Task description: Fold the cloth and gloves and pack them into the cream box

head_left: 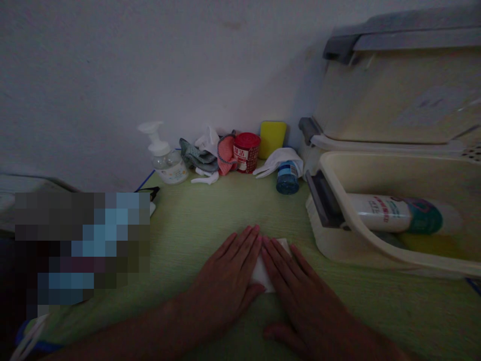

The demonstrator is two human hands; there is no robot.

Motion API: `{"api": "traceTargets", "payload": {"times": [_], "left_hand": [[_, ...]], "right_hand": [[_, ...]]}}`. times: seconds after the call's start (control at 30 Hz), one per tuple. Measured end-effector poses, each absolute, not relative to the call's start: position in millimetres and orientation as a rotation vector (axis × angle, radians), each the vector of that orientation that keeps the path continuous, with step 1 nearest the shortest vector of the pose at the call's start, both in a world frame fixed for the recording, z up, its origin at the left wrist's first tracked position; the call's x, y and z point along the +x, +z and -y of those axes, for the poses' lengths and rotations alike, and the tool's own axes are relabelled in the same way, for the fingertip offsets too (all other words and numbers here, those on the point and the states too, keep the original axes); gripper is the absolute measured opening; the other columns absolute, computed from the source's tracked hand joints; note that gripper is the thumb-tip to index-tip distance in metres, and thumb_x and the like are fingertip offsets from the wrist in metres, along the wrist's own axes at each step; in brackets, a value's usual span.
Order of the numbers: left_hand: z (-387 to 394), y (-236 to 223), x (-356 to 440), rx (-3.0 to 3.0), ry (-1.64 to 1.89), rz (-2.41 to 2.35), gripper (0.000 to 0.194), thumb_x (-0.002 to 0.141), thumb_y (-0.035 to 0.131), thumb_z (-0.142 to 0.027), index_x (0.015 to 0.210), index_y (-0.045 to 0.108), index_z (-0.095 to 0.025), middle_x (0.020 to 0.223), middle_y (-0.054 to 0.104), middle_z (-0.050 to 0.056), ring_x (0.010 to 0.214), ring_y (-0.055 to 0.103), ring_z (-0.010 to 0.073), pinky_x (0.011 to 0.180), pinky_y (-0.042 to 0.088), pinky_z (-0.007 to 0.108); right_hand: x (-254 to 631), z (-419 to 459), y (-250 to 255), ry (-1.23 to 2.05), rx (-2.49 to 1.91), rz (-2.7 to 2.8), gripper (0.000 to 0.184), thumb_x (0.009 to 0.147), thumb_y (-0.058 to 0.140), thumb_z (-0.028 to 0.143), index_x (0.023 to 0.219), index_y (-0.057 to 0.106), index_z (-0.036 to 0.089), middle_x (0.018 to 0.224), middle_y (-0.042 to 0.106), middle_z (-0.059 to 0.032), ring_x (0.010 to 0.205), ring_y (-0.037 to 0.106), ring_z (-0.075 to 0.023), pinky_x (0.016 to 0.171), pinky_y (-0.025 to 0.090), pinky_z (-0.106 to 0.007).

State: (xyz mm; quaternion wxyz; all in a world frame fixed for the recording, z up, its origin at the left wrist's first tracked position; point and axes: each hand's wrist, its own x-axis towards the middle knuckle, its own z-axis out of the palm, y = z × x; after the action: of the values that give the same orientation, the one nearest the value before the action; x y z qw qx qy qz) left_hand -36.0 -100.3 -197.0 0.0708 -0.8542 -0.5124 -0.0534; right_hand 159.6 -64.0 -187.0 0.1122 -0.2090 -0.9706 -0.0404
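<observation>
A small white folded sheet, tissue or cloth (265, 275), lies on the green tabletop (180, 220) near the front middle. My left hand (233, 268) rests flat over its left side, fingers stretched out and pointing away from me. Over its right side lies my right hand (296, 281), also flat, with the thumb out to the left. The fingertips of both hands nearly meet at the sheet's far part. Much of the sheet is hidden under the hands; a white strip shows between them and a corner shows at the top right.
Along the wall stand a clear pump bottle (169, 163), crumpled cloths (205, 153), a red tub (247, 153), a yellow sponge (272, 139) and a blue bottle (288, 179) beside a white cloth. A cream bin (323, 245) at right holds a white-and-green bottle (398, 214). The left side is pixelated.
</observation>
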Motion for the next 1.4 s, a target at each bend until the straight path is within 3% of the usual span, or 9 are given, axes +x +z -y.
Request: {"api": "traceTargets", "payload": {"times": [0.47,0.7,1.13,1.4], "left_hand": [[98.8,-199.1,-39.6,-2.711,-0.163,1.630,0.067,0.089,0.045,-0.043,0.141,0.021,-0.007,0.149,0.024,0.017,0.139,0.019,0.0235,0.112,0.027,0.037],[98.0,-197.1,-39.8,-2.710,-0.148,1.609,0.068,0.088,0.046,-0.042,0.140,0.021,-0.006,0.148,0.026,0.018,0.137,0.023,0.0245,0.110,0.029,0.036],[102.1,-199.6,-41.6,-2.705,-0.209,1.583,0.065,0.091,0.042,-0.037,0.143,0.015,-0.010,0.151,0.021,0.014,0.140,0.015,0.0220,0.112,0.026,0.038],[104.1,-200.7,-39.8,-2.693,-0.222,1.574,0.060,0.092,0.041,-0.032,0.142,0.019,-0.009,0.150,0.024,0.012,0.140,0.016,0.0213,0.112,0.026,0.038]], "right_hand": [[158.4,63.7,-186.0,-0.060,-0.626,2.901,0.083,0.076,0.059,0.047,0.136,0.034,-0.004,0.142,0.035,-0.0237,0.132,0.032,-0.0332,0.102,0.039,-0.044],[158.9,60.9,-186.9,-0.006,-0.626,2.914,0.083,0.076,0.058,0.046,0.138,0.032,-0.003,0.142,0.035,-0.0226,0.134,0.029,-0.0315,0.104,0.036,-0.044],[158.4,60.3,-187.7,-0.042,-0.612,2.920,0.086,0.075,0.059,0.049,0.138,0.032,-0.004,0.141,0.036,-0.0232,0.131,0.034,-0.0333,0.101,0.040,-0.045],[158.8,61.3,-188.1,0.027,-0.649,2.907,0.084,0.077,0.058,0.045,0.139,0.028,-0.003,0.143,0.034,-0.0215,0.133,0.030,-0.0311,0.106,0.034,-0.043]]}}
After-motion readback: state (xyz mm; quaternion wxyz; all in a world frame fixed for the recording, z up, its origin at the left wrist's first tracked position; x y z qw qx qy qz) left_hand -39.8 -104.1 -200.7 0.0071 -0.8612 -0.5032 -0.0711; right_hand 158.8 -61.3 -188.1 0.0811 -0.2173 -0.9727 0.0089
